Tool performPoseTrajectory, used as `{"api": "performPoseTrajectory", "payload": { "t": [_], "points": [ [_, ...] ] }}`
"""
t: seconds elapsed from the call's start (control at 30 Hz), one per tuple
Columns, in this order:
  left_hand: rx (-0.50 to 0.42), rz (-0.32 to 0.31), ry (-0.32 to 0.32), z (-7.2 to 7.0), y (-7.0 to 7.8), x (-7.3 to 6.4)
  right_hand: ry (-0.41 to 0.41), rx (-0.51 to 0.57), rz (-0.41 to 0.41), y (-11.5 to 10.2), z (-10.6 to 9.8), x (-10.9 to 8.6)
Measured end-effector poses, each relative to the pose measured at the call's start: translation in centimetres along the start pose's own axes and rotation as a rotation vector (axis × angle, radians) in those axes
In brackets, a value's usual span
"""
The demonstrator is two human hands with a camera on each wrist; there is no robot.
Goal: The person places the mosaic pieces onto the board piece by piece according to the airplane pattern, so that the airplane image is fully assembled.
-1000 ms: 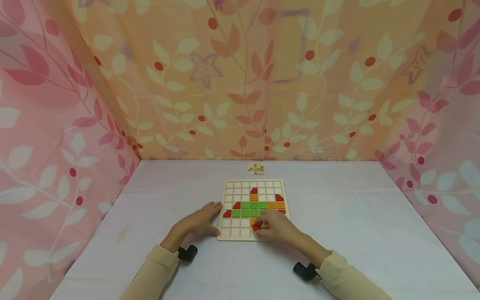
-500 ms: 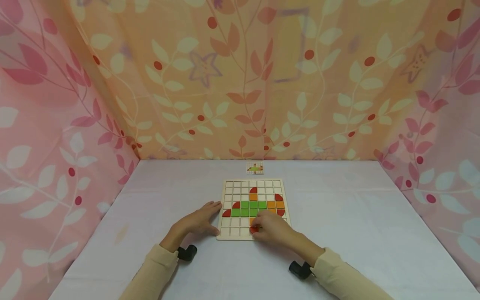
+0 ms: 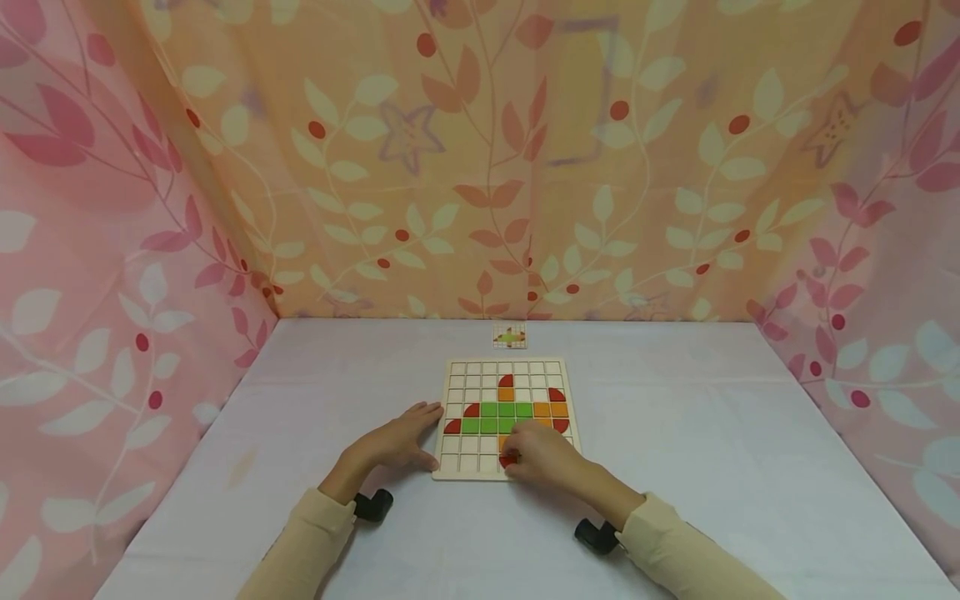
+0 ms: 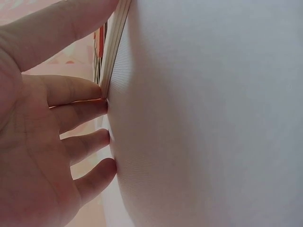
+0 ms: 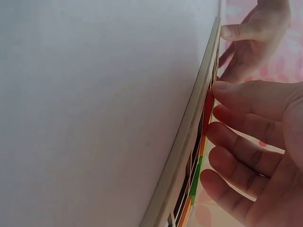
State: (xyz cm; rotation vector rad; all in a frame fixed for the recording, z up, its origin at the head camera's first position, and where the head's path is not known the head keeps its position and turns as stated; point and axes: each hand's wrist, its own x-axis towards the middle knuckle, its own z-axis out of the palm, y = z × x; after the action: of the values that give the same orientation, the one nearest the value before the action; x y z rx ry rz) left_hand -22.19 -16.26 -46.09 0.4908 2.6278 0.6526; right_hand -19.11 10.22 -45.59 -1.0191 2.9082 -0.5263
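Observation:
A square wooden grid board (image 3: 468, 463) lies on the table, with green, orange and red tiles set in its cells. My right hand (image 3: 551, 454) is over its near part, thumb and index finger at a red quarter-circle tile (image 3: 507, 461) in the nearest row. In the right wrist view the thumb and fingertips of the right hand (image 5: 265, 137) meet the red tile (image 5: 208, 106), which sits low in the board. My left hand (image 3: 397, 437) rests beside the board, its spread fingers (image 4: 83, 146) and thumb touching the left edge.
A small pattern card (image 3: 510, 336) lies behind the board, printed with a similar coloured figure. White cloth (image 3: 675, 400) covers the table. Floral curtains (image 3: 480, 167) stand at the back and both sides. Each wrist wears a black camera (image 3: 596, 536).
The red quarter-circle tile, tilted in my right fingers a second ago, now lies lower in the nearest row. My right hand moved slightly left. The left hand stayed at the board's edge.

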Motion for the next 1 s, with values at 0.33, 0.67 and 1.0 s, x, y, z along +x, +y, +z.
{"api": "performPoseTrajectory", "payload": {
  "t": [0.33, 0.67, 1.0],
  "points": [
    [-0.008, 0.006, -0.002, 0.1, 0.1, 0.1, -0.008, 0.026, 0.003, 0.4, 0.0, 0.0],
    [-0.006, -0.01, -0.004, 0.0, 0.1, 0.2, -0.06, 0.274, 0.144, 1.6, -1.2, 0.1],
    [-0.006, -0.007, -0.012, 0.3, -0.4, 0.1, 0.049, 0.326, 0.101, 4.5, -2.7, -1.2]
  ]
}}
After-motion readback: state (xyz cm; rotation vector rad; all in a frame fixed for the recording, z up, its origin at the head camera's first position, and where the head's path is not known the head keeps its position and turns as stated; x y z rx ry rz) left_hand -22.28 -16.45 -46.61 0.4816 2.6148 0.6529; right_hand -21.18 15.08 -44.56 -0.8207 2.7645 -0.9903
